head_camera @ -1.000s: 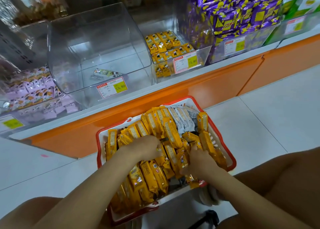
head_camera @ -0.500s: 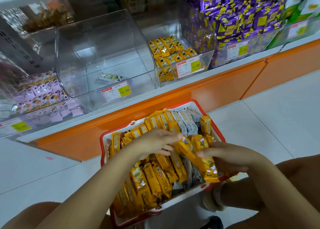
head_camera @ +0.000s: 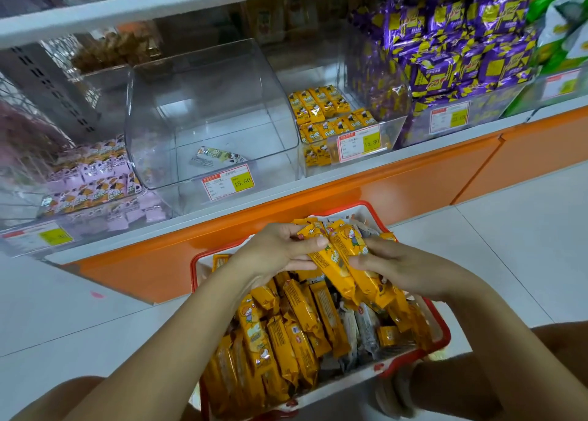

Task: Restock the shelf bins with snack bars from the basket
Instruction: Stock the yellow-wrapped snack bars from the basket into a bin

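We see the left hand's fingers curled together over the upper ends of a small bundle of yellow snack bars, and the right hand's fingers curled round the same bundle from the other side, so both the left hand and the right hand grip it between them. The bundle is tilted, its lower ends pointing down toward the loose yellow bars that fill the red-rimmed basket just beneath; we also make out a few pale grey-wrapped bars among them. The basket sits on the white tiled floor, close against the orange shelf base. On the shelf above, straight ahead of the hands, stands a clear bin holding a single pale bar, with a price label on its front. To its right a second clear bin holds matching yellow bars, then come purple packs; to the left lie pink-wrapped packs.
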{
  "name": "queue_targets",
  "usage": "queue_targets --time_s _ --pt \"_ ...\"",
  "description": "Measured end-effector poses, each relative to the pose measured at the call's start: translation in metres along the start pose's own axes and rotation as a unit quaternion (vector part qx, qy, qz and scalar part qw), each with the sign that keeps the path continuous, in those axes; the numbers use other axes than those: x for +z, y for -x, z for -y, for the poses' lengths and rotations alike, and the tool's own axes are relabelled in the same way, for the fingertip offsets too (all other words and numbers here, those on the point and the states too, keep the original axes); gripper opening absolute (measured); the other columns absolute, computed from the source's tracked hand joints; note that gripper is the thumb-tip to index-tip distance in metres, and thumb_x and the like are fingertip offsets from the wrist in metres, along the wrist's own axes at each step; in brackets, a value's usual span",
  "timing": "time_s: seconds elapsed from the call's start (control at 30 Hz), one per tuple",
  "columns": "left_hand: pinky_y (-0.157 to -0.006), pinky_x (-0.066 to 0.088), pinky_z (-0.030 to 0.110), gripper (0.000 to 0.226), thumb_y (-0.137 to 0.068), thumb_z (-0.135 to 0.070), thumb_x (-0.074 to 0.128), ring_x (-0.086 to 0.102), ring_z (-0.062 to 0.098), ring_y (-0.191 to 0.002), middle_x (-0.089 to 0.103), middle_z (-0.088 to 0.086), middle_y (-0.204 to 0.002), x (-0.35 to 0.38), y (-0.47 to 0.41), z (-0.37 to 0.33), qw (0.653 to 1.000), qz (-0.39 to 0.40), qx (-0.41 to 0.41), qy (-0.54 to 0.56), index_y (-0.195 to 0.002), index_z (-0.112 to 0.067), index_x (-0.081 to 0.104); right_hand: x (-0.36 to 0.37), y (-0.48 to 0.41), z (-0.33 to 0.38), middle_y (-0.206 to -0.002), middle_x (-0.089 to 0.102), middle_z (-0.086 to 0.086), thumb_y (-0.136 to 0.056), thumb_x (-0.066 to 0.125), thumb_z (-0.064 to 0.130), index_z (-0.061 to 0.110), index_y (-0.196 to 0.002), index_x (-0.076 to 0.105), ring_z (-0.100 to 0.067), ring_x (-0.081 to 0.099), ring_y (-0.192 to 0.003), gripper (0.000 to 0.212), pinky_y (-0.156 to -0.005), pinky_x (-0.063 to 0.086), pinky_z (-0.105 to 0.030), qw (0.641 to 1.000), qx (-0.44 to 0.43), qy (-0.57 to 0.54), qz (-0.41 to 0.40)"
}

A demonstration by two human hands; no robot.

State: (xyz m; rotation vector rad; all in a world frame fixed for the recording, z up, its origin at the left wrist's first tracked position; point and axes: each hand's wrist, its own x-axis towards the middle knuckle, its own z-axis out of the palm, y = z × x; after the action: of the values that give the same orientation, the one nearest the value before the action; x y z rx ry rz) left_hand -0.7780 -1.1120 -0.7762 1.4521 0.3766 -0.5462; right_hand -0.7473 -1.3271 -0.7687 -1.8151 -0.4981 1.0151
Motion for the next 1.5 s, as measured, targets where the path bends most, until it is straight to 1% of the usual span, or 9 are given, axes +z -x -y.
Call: queue_targets --time_s 0.07,0.3,0.43,0.67,0.93,1.07,1.17,1.23,1.5 --pt "-0.081 0.057 0.026 0.036 -0.080 -0.016 0.068 0.069 0.020 -0.097 0.071 0.011 -0.107 0.000 0.000 -0.003 1.000 0.007 0.016 -0.008 -0.116 -0.009 0.063 -0.003 0.000 0.005 -0.115 0.046 0.043 -0.099 0.047 0.032 0.049 -0.118 0.050 0.025 0.038 -0.115 0.026 -0.090 0.029 0.004 0.998 -0.033 0.044 0.004" --pt "-0.083 0.057 0.030 0.042 -0.068 -0.024 0.070 0.069 0.021 -0.098 0.071 0.011 -0.108 -0.002 0.003 -0.018 0.996 -0.001 0.082 0.018 -0.109 -0.014 0.065 0.014 -0.008 0.017 -0.107 0.063 0.003 -0.095 0.038 0.051 0.045 -0.133 0.033 -0.013 0.061 -0.092 0.039 -0.079 0.051 -0.040 0.930 -0.200 0.212 -0.221" --pt "-0.078 0.057 0.028 0.036 -0.066 -0.023 0.070 0.071 0.018 -0.091 0.074 0.005 -0.097 -0.004 0.005 -0.028 0.992 -0.022 0.120 0.022 -0.102 -0.016 0.068 0.017 -0.013 0.025 -0.087 0.064 0.010 -0.092 0.031 0.060 0.032 -0.136 0.032 -0.002 0.060 -0.074 0.051 -0.063 0.048 -0.024 0.906 -0.224 0.231 -0.276" --pt "-0.081 0.058 0.032 0.047 -0.067 -0.025 0.070 0.070 0.026 -0.095 0.072 0.015 -0.102 -0.015 0.005 -0.040 0.986 -0.082 0.145 0.031 -0.109 -0.005 0.065 0.002 -0.023 0.037 -0.126 0.043 0.009 -0.092 0.044 0.056 0.049 -0.146 -0.012 -0.008 0.050 -0.103 0.078 -0.088 0.046 -0.031 0.912 -0.204 0.299 -0.192" --pt "-0.078 0.059 0.032 0.039 -0.065 -0.023 0.071 0.071 0.022 -0.088 0.072 0.013 -0.097 -0.025 0.007 -0.060 0.959 -0.150 0.227 0.076 -0.102 -0.011 0.065 0.014 -0.044 0.054 -0.128 0.040 0.009 -0.095 0.054 0.039 0.051 -0.148 0.002 -0.011 0.053 -0.086 0.076 -0.070 0.050 -0.026 0.854 -0.306 0.317 -0.276" --pt "-0.083 0.056 0.025 0.041 -0.070 -0.025 0.074 0.069 0.010 -0.095 0.070 0.002 -0.105 -0.030 0.008 -0.069 0.942 -0.210 0.262 -0.006 -0.109 -0.017 0.063 0.005 -0.055 0.070 -0.121 0.051 0.017 -0.090 0.061 0.030 0.049 -0.147 0.022 0.002 0.055 -0.100 0.073 -0.076 0.047 -0.013 0.893 -0.304 0.166 -0.289" --pt "-0.086 0.033 -0.001 0.035 -0.084 -0.021 0.070 0.052 -0.002 -0.106 0.058 -0.011 -0.114 -0.048 0.011 -0.076 0.834 -0.360 0.304 -0.286 -0.118 -0.024 0.060 -0.028 -0.064 0.088 -0.122 0.055 0.021 -0.089 0.066 0.017 0.047 -0.141 0.030 0.008 0.061 -0.091 0.070 -0.067 0.050 -0.014 0.923 -0.248 -0.027 -0.293" --pt "-0.084 0.029 0.004 0.027 -0.088 -0.022 0.065 0.051 0.005 -0.108 0.059 -0.007 -0.118 -0.065 0.011 -0.076 0.783 -0.396 0.287 -0.385 -0.115 -0.019 0.064 -0.060 -0.077 0.102 -0.116 0.059 0.009 -0.090 0.064 0.017 0.039 -0.146 0.031 -0.003 0.062 -0.085 0.069 -0.065 0.048 -0.016 0.911 -0.209 0.047 -0.352" --pt "-0.094 0.037 0.027 0.034 -0.092 -0.029 0.058 0.050 0.021 -0.116 0.063 0.005 -0.118 -0.085 0.003 -0.063 0.791 -0.314 0.171 -0.497 -0.125 -0.022 0.057 -0.171 -0.199 0.123 -0.125 0.050 -0.025 -0.093 0.053 0.010 0.010 -0.136 0.046 -0.041 0.056 -0.108 0.044 -0.087 0.048 -0.042 0.760 0.011 0.509 -0.403"
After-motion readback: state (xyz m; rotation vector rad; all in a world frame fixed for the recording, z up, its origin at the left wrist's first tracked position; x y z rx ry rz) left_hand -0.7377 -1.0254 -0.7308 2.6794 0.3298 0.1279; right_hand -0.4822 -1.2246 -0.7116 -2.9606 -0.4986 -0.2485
